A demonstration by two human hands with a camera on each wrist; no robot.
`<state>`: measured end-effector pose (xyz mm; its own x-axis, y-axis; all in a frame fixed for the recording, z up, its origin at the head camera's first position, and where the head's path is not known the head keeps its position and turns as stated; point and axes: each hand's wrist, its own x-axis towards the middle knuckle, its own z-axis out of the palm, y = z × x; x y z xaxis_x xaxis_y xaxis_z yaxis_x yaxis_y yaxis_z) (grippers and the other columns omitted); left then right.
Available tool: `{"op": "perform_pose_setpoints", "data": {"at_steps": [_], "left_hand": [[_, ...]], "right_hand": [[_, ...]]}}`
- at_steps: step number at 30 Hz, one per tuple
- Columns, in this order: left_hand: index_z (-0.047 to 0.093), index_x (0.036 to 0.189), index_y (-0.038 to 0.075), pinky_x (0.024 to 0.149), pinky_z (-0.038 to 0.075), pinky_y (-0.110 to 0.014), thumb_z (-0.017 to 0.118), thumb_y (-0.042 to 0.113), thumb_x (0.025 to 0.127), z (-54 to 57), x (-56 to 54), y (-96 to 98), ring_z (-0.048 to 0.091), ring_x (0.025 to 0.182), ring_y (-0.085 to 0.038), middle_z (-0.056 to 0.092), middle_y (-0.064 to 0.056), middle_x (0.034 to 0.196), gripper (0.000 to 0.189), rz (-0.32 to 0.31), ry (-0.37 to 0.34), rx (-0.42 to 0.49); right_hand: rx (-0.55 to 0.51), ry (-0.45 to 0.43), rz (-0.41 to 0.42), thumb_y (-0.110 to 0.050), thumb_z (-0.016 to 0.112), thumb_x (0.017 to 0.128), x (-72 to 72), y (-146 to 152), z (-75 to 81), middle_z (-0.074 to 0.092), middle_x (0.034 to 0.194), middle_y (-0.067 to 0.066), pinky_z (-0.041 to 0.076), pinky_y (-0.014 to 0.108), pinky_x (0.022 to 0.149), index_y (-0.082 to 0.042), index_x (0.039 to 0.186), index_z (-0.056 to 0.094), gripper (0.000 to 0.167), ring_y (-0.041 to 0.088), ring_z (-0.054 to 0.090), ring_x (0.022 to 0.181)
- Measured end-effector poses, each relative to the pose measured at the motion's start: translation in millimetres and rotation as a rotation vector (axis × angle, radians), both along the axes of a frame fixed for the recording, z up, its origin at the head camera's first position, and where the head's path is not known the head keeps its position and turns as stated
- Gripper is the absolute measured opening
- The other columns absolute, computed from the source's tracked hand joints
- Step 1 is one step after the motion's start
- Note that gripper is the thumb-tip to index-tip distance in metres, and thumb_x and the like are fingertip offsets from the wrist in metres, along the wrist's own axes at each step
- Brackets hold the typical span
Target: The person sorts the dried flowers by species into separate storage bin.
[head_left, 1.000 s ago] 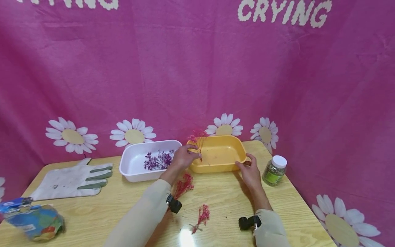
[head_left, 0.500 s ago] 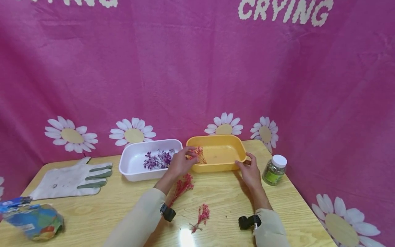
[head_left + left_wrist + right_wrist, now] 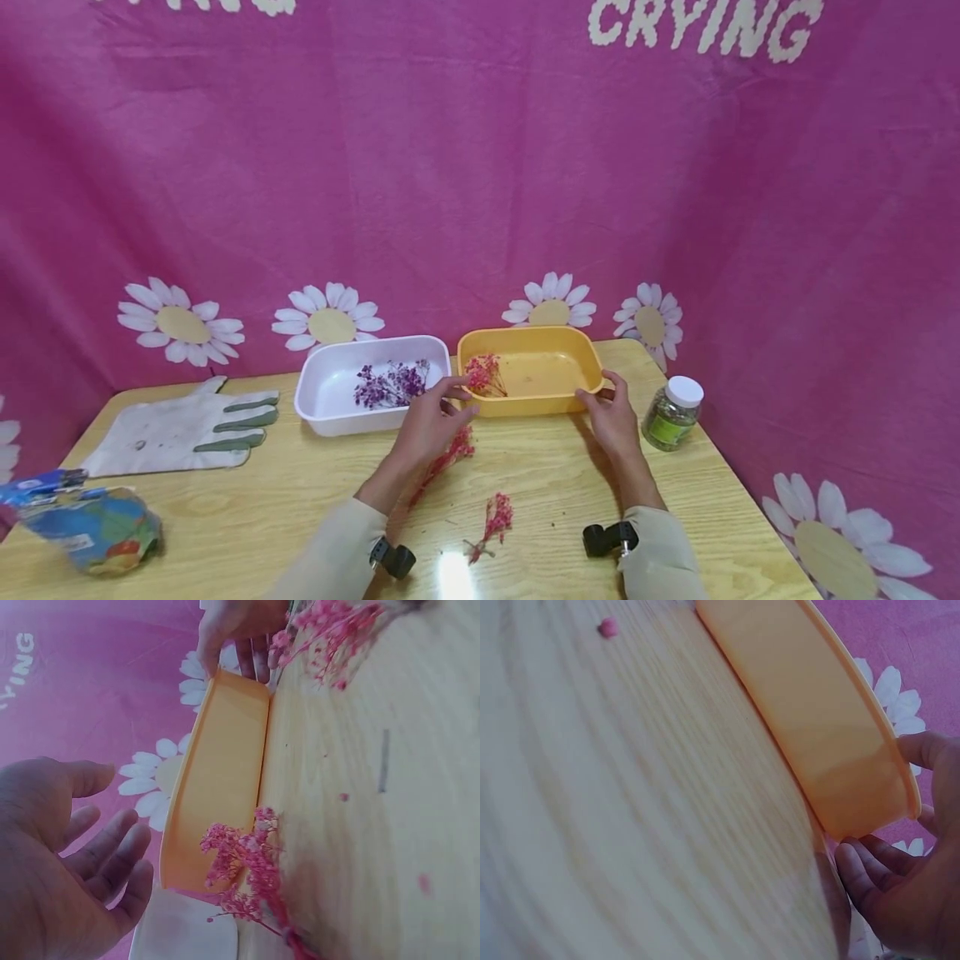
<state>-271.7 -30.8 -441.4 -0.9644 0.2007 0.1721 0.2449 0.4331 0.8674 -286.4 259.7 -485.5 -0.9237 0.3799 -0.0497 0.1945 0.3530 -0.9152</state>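
Note:
My left hand (image 3: 431, 423) hovers just in front of the gap between the two basins, its fingers loosely bent with nothing in them. A sprig of pink dried flowers (image 3: 485, 375) lies in the left end of the yellow plastic basin (image 3: 536, 407). My right hand (image 3: 611, 414) grips the near right corner of that basin, thumb and fingers about its rim and wall (image 3: 832, 727). Purple dried flowers (image 3: 390, 385) lie inside the white basin (image 3: 318, 421). On the table, one pink sprig (image 3: 454, 450) is partly hidden by my left hand, and another (image 3: 497, 517) lies nearer.
A clear jar with a white lid (image 3: 672, 412) stands right of the yellow basin. A work glove (image 3: 176, 429) lies on the left. A colourful crumpled packet (image 3: 97, 529) sits at the near left. A pink curtain (image 3: 480, 167) hangs behind the table.
My left hand lowered the pink sprig into the yellow basin, let go of it, and drew back toward me. The right hand has stayed at the basin's corner.

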Motion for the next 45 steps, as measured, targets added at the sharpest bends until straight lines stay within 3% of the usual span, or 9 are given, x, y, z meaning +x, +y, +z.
{"op": "perform_pose_setpoints", "data": {"at_steps": [4, 8, 11, 18, 26, 34, 41, 45], "left_hand": [[0.058, 0.13, 0.017, 0.077, 0.051, -0.03, 0.069, 0.025, 0.089, -4.0, 11.6, -5.0, 0.061, 0.094, -0.015, 0.068, -0.004, 0.111, 0.043, 0.017, -0.068, 0.008], [0.058, 0.129, 0.014, 0.083, 0.051, -0.034, 0.069, 0.025, 0.088, -8.6, 20.4, -11.1, 0.061, 0.099, -0.017, 0.068, -0.002, 0.109, 0.043, 0.031, -0.056, -0.024], [0.058, 0.129, 0.012, 0.082, 0.052, -0.035, 0.071, 0.021, 0.088, -13.3, 25.1, -16.3, 0.062, 0.098, -0.02, 0.068, -0.005, 0.109, 0.044, 0.024, -0.028, -0.041], [0.059, 0.126, 0.011, 0.076, 0.053, -0.031, 0.072, 0.016, 0.086, -26.2, 33.2, -28.6, 0.063, 0.094, -0.022, 0.068, -0.008, 0.106, 0.043, 0.037, -0.037, -0.054], [0.057, 0.127, 0.01, 0.076, 0.052, -0.031, 0.073, 0.017, 0.085, -32.5, 39.0, -38.7, 0.061, 0.09, -0.016, 0.067, -0.006, 0.105, 0.045, 0.05, -0.089, -0.102], [0.059, 0.12, 0.011, 0.073, 0.05, -0.029, 0.076, 0.017, 0.083, -36.5, 42.1, -44.6, 0.061, 0.085, -0.018, 0.066, -0.006, 0.099, 0.042, 0.031, -0.063, -0.158], [0.059, 0.121, 0.007, 0.07, 0.048, -0.029, 0.076, 0.013, 0.08, -36.5, 43.3, -46.9, 0.056, 0.08, -0.014, 0.065, -0.006, 0.095, 0.044, 0.004, -0.081, -0.244], [0.061, 0.118, 0.011, 0.075, 0.049, -0.035, 0.076, 0.016, 0.08, -35.6, 45.4, -47.4, 0.057, 0.082, -0.013, 0.064, -0.002, 0.094, 0.042, 0.031, -0.087, -0.329]], "right_hand": [[-0.003, -0.008, 0.009, -0.037, 0.06, 0.093, 0.6, 0.0, 1.3, 0.049, 0.134, 0.018, 0.036, 0.047, 0.109, -0.02, 0.149, 0.026, 0.068, 0.033, 0.052, 0.126], [-0.013, -0.007, 0.01, -0.038, 0.06, 0.093, 1.2, 0.6, 2.0, 0.048, 0.136, 0.018, 0.034, 0.048, 0.11, -0.021, 0.149, 0.026, 0.068, 0.034, 0.051, 0.127], [-0.019, -0.008, 0.009, -0.037, 0.06, 0.093, 1.2, 1.0, 1.3, 0.047, 0.136, 0.018, 0.033, 0.048, 0.112, -0.022, 0.15, 0.025, 0.068, 0.034, 0.05, 0.128], [-0.004, 0.0, 0.016, -0.038, 0.059, 0.094, 1.5, 0.4, -0.7, 0.048, 0.135, 0.018, 0.036, 0.046, 0.108, -0.02, 0.149, 0.025, 0.068, 0.034, 0.051, 0.127], [-0.002, 0.003, 0.014, -0.037, 0.058, 0.095, 1.7, 1.0, -0.5, 0.047, 0.138, 0.019, 0.036, 0.045, 0.108, -0.02, 0.15, 0.024, 0.067, 0.033, 0.05, 0.128], [-0.006, 0.004, 0.012, -0.037, 0.059, 0.094, 1.6, 0.0, -1.0, 0.048, 0.136, 0.019, 0.036, 0.043, 0.107, -0.02, 0.149, 0.024, 0.067, 0.033, 0.05, 0.128], [-0.01, 0.007, 0.009, -0.039, 0.059, 0.094, 1.5, -0.8, -1.2, 0.048, 0.136, 0.018, 0.037, 0.043, 0.107, -0.021, 0.149, 0.026, 0.067, 0.033, 0.051, 0.127], [0.005, 0.008, 0.004, -0.04, 0.06, 0.093, 2.0, -1.3, -1.1, 0.049, 0.133, 0.018, 0.038, 0.042, 0.104, -0.021, 0.148, 0.027, 0.067, 0.033, 0.052, 0.126]]}}
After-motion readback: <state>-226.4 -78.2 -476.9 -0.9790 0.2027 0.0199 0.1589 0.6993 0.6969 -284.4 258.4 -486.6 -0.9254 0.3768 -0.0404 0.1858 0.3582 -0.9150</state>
